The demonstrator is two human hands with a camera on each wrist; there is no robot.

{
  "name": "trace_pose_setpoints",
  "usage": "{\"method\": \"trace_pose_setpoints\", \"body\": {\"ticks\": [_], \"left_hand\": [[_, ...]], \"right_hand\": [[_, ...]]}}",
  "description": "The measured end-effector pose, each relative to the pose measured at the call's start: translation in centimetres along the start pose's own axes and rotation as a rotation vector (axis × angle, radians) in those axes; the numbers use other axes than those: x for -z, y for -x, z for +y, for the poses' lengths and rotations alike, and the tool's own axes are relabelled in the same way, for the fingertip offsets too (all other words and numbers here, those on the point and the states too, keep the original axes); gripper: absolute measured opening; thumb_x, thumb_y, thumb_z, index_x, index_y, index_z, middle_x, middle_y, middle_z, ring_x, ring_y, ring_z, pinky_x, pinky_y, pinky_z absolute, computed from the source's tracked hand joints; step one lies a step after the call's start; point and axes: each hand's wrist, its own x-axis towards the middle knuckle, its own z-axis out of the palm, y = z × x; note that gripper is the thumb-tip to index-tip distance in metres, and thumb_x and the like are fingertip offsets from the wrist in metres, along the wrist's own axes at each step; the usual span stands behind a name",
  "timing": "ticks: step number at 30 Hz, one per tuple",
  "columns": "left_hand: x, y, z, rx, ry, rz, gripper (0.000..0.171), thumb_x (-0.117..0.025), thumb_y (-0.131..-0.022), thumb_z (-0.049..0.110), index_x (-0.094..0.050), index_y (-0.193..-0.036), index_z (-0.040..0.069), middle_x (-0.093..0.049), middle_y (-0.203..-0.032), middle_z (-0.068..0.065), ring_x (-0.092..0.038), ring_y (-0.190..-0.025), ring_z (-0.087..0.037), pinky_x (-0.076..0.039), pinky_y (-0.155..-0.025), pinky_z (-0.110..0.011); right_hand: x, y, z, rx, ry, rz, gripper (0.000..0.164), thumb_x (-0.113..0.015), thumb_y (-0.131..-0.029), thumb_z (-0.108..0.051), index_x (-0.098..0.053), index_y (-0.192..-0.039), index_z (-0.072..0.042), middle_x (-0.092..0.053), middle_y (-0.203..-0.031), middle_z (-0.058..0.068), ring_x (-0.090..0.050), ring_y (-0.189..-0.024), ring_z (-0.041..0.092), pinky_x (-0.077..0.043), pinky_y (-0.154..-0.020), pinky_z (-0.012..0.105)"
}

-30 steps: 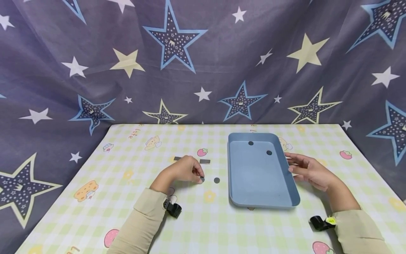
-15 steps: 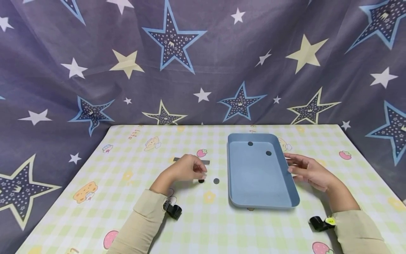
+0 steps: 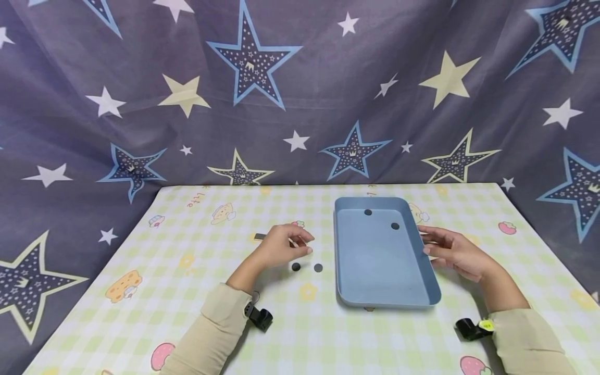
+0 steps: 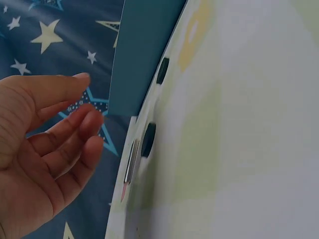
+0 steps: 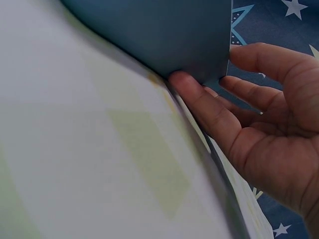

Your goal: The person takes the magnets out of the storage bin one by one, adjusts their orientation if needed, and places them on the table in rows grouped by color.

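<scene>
My left hand [image 3: 283, 246] is raised above the table, its fingers loosely bent and the thumb apart from them. In the left wrist view nothing shows between those fingers [image 4: 89, 124]. Beneath and beside it, two small dark round discs [image 3: 296, 267] lie on the cloth. A dark flat rectangular strip [image 3: 260, 237] lies behind the hand; a second strip is mostly covered by the fingers. Two more discs [image 3: 395, 226] are in the blue rectangular tray [image 3: 384, 260], toward its far end. My right hand [image 3: 454, 252] rests its fingertips [image 5: 184, 82] against the tray's right outer wall.
A pale green checked cloth [image 3: 309, 333] with printed food and flowers covers the table. Behind the table's far edge hangs a dark curtain [image 3: 281, 125] with stars. A small black camera [image 3: 259, 316] is strapped at each wrist.
My left hand, which was pinching a disc, has let it go on the cloth, risen and moved slightly right with its fingers spread. My right hand and the tray have stayed in place.
</scene>
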Motion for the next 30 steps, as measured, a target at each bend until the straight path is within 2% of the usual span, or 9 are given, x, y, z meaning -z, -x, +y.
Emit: {"method": "trace_pose_setpoints", "body": {"ticks": [5,13,27,30], "left_hand": [[-0.6,-0.1,0.4,-0.004,0.039,0.037,0.022,-0.076,-0.085,0.008,-0.072,-0.105,0.0,-0.069,-0.101,-0.015,-0.067,-0.082,-0.013,-0.055,-0.074,-0.026],[-1.3,-0.7,1.4,-0.013,0.048,0.074,0.023,-0.077,-0.085,0.01,-0.073,-0.106,0.002,-0.069,-0.104,-0.012,-0.067,-0.083,-0.012,-0.055,-0.075,-0.026],[-2.2,-2.5,2.9,-0.036,0.058,0.054,0.022,-0.077,-0.084,0.008,-0.073,-0.105,0.001,-0.071,-0.105,-0.013,-0.067,-0.083,-0.012,-0.054,-0.073,-0.022],[-2.4,-3.0,3.2,-0.031,0.059,0.044,0.023,-0.077,-0.084,0.01,-0.073,-0.105,0.001,-0.071,-0.104,-0.012,-0.067,-0.083,-0.011,-0.056,-0.075,-0.027]], "right_hand": [[0.0,0.0,0.0,-0.001,-0.002,-0.004,0.065,-0.058,-0.098,-0.005,-0.021,-0.15,0.01,-0.049,-0.132,0.016,-0.061,-0.104,0.013,-0.057,-0.081,0.036],[0.0,0.0,0.0,-0.001,-0.001,-0.006,0.065,-0.057,-0.098,-0.005,-0.02,-0.149,0.011,-0.052,-0.127,0.004,-0.061,-0.104,0.011,-0.056,-0.08,0.034],[-0.1,0.0,-0.1,0.003,0.0,-0.01,0.066,-0.058,-0.098,-0.005,-0.019,-0.15,0.011,-0.049,-0.129,-0.004,-0.06,-0.107,0.009,-0.056,-0.082,0.033],[-0.1,0.0,-0.1,-0.003,-0.002,-0.007,0.066,-0.058,-0.098,-0.005,-0.02,-0.15,0.011,-0.049,-0.129,-0.006,-0.06,-0.106,0.008,-0.056,-0.082,0.034]]}}
